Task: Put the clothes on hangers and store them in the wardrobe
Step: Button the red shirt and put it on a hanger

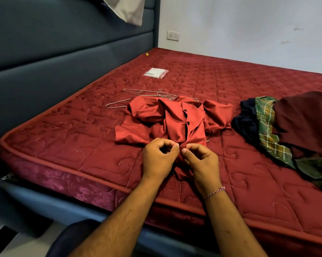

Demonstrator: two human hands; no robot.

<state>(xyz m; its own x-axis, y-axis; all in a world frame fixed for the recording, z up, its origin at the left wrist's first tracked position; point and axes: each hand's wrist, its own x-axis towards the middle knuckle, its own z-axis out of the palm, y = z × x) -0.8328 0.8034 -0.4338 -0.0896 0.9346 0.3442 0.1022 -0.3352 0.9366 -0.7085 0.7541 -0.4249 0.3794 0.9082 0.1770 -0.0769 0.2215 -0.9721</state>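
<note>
A red shirt is lying crumpled at the centre of the frame on a red quilted mattress. Both hands are pinching its lower front edge: the left hand and the right hand are meeting fingertip to fingertip at the placket, fingers curled. Wire hangers are lying just above the shirt, partly under its collar. A pile of clothes is sitting at the right of the frame. A small plastic packet is resting higher up.
</note>
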